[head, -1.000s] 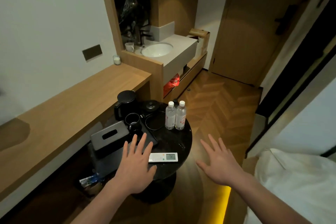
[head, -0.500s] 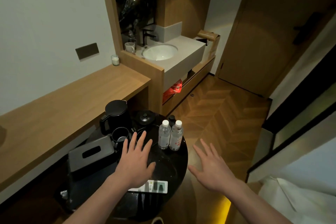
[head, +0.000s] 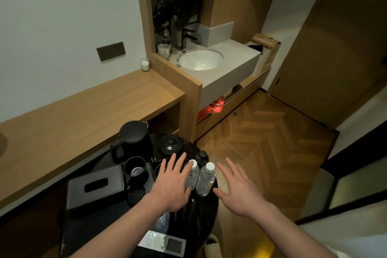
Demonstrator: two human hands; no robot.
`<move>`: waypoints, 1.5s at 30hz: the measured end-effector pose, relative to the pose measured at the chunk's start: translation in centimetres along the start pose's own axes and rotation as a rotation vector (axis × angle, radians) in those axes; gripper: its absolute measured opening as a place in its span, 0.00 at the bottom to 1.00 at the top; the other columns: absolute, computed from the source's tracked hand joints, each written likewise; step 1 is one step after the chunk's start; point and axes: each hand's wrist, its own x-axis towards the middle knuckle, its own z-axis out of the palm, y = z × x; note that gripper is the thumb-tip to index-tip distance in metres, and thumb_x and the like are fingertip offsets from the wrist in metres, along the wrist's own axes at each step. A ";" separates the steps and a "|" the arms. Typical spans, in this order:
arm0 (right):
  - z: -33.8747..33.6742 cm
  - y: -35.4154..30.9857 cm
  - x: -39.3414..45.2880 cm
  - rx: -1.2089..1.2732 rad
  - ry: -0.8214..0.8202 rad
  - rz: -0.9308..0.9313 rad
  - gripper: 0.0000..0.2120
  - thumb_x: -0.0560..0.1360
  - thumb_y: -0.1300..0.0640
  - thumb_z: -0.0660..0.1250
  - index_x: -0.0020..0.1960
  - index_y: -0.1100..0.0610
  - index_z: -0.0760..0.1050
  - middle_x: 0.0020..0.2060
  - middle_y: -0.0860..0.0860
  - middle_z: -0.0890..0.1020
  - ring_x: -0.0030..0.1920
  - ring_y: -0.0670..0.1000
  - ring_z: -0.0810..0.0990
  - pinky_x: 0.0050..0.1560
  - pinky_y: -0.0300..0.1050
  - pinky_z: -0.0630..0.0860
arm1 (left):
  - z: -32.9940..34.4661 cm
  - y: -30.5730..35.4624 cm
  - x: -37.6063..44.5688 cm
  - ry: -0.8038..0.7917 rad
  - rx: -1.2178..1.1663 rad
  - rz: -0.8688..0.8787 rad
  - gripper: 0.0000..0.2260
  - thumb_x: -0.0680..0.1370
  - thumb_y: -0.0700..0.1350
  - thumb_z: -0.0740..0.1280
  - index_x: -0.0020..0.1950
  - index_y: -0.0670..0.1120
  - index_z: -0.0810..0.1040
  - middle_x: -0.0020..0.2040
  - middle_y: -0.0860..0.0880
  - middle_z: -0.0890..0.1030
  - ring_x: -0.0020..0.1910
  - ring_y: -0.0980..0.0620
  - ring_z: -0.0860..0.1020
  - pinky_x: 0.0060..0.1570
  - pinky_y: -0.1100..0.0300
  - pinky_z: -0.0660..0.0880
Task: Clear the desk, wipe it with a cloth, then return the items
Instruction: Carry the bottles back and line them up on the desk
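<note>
A round black side table (head: 209, 213) carries two clear water bottles (head: 206, 180) with white caps, a black kettle (head: 134, 141), a kettle base (head: 170, 144), black cups (head: 135, 170), a dark tissue box (head: 95, 186) and a white remote (head: 162, 243). My left hand (head: 171, 184) hovers with fingers spread just left of the bottles and partly covers the left one. My right hand (head: 238, 190) is spread just right of them. Neither hand holds anything. The long wooden desk (head: 83, 115) runs along the left wall.
A small white candle jar (head: 144, 64) stands at the desk's far end. Beyond it is a white sink counter (head: 230, 69) with a cup (head: 164, 50). Herringbone wood floor (head: 261, 142) lies to the right, with a door (head: 335, 48) behind and a slipper (head: 213, 246) below.
Both hands moved forward over the side table toward the two bottles, and the view came closer, so the remote now lies behind my left wrist.
</note>
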 end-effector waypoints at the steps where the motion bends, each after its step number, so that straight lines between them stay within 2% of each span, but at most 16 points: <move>1: -0.1 0.2 0.9 -0.007 -0.015 -0.026 0.39 0.81 0.35 0.60 0.83 0.40 0.42 0.83 0.45 0.40 0.83 0.53 0.41 0.81 0.54 0.49 | 0.3 0.0 0.5 0.001 -0.012 -0.015 0.35 0.83 0.59 0.58 0.84 0.54 0.43 0.84 0.49 0.40 0.83 0.42 0.38 0.81 0.41 0.42; 5: -0.5 1.0 4.3 -0.002 -0.075 -0.140 0.38 0.81 0.39 0.63 0.84 0.42 0.46 0.83 0.44 0.46 0.83 0.51 0.49 0.81 0.51 0.54 | 1.4 0.4 2.1 -0.008 -0.069 -0.074 0.34 0.84 0.56 0.58 0.84 0.58 0.41 0.84 0.52 0.41 0.83 0.44 0.42 0.81 0.43 0.43; 9: -0.5 2.1 7.8 -0.037 -0.134 -0.254 0.33 0.82 0.42 0.63 0.82 0.42 0.54 0.81 0.44 0.57 0.78 0.51 0.62 0.77 0.48 0.65 | 2.0 1.1 4.1 -0.020 -0.140 -0.128 0.34 0.83 0.50 0.60 0.84 0.58 0.43 0.85 0.53 0.48 0.82 0.48 0.55 0.81 0.47 0.49; 13: 0.5 3.6 10.3 -0.117 -0.243 -0.366 0.28 0.81 0.46 0.64 0.79 0.41 0.59 0.73 0.43 0.66 0.66 0.54 0.76 0.65 0.52 0.76 | 3.2 2.2 5.7 -0.033 -0.316 -0.209 0.30 0.82 0.45 0.61 0.82 0.57 0.54 0.80 0.55 0.60 0.73 0.48 0.70 0.71 0.51 0.69; 16: 1.5 4.7 11.1 -0.079 -0.229 -0.432 0.25 0.81 0.50 0.65 0.74 0.40 0.60 0.69 0.41 0.66 0.56 0.56 0.81 0.54 0.53 0.79 | 3.9 2.9 6.1 0.047 -0.429 -0.307 0.24 0.83 0.47 0.62 0.78 0.57 0.60 0.74 0.57 0.66 0.68 0.51 0.74 0.65 0.54 0.74; 19: 2.4 5.3 11.6 -0.017 -0.185 -0.484 0.20 0.81 0.53 0.65 0.69 0.40 0.62 0.65 0.40 0.66 0.49 0.55 0.82 0.47 0.50 0.78 | 4.4 3.9 6.4 0.102 -0.467 -0.382 0.21 0.84 0.48 0.61 0.76 0.58 0.63 0.73 0.58 0.68 0.65 0.52 0.76 0.63 0.54 0.75; 25: 2.7 5.9 13.5 0.038 -0.170 -0.535 0.10 0.81 0.51 0.64 0.59 0.42 0.65 0.57 0.41 0.72 0.49 0.54 0.80 0.47 0.53 0.78 | 4.6 5.0 6.7 0.158 -0.460 -0.512 0.18 0.83 0.49 0.63 0.73 0.58 0.65 0.69 0.56 0.74 0.61 0.49 0.78 0.57 0.50 0.77; 29: 2.7 6.1 14.1 0.043 -0.173 -0.557 0.09 0.80 0.48 0.66 0.55 0.41 0.66 0.54 0.41 0.74 0.49 0.51 0.80 0.48 0.51 0.78 | 4.4 5.3 6.4 0.190 -0.446 -0.537 0.15 0.83 0.49 0.63 0.69 0.59 0.67 0.65 0.56 0.77 0.57 0.47 0.80 0.53 0.50 0.77; 34: 2.6 6.6 14.9 0.026 -0.178 -0.588 0.08 0.80 0.46 0.67 0.55 0.42 0.68 0.51 0.40 0.74 0.48 0.48 0.79 0.47 0.50 0.78 | 4.4 5.4 4.9 0.249 -0.528 -0.645 0.15 0.81 0.49 0.66 0.65 0.61 0.69 0.60 0.58 0.79 0.57 0.51 0.81 0.55 0.49 0.78; 40: 1.3 6.9 14.8 0.087 -0.181 -0.625 0.13 0.78 0.51 0.72 0.56 0.37 0.73 0.50 0.35 0.77 0.51 0.41 0.77 0.50 0.41 0.76 | 3.4 6.7 0.3 0.459 -0.573 -0.741 0.11 0.82 0.52 0.66 0.64 0.62 0.73 0.55 0.63 0.79 0.50 0.60 0.79 0.53 0.58 0.76; 45: 0.1 4.8 13.4 0.134 -0.186 -0.710 0.14 0.78 0.48 0.73 0.59 0.36 0.73 0.52 0.32 0.77 0.55 0.38 0.73 0.54 0.39 0.72 | 1.7 7.9 -4.1 0.628 -0.640 -0.812 0.12 0.82 0.49 0.67 0.64 0.61 0.75 0.55 0.66 0.78 0.51 0.65 0.77 0.49 0.67 0.74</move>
